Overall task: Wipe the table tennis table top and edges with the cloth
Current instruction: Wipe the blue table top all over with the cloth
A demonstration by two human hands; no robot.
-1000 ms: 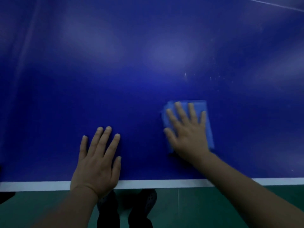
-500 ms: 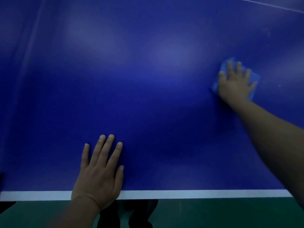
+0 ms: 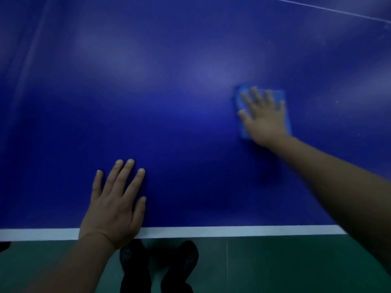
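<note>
Below the counter's near edge, my dark shoes (image 3: 158,265) stand on the green floor (image 3: 275,269). My left hand (image 3: 114,208) lies flat on the blue counter (image 3: 169,92) across its white edge line (image 3: 211,231), fingers (image 3: 124,176) straight and slightly spread, holding nothing. Farther in and to the right, my right hand (image 3: 264,119) presses flat on the light-blue folded cloth (image 3: 279,96), fingers straight and fanned; motion blur softens their outline. A thin white line (image 3: 328,9) crosses the far right corner.
</note>
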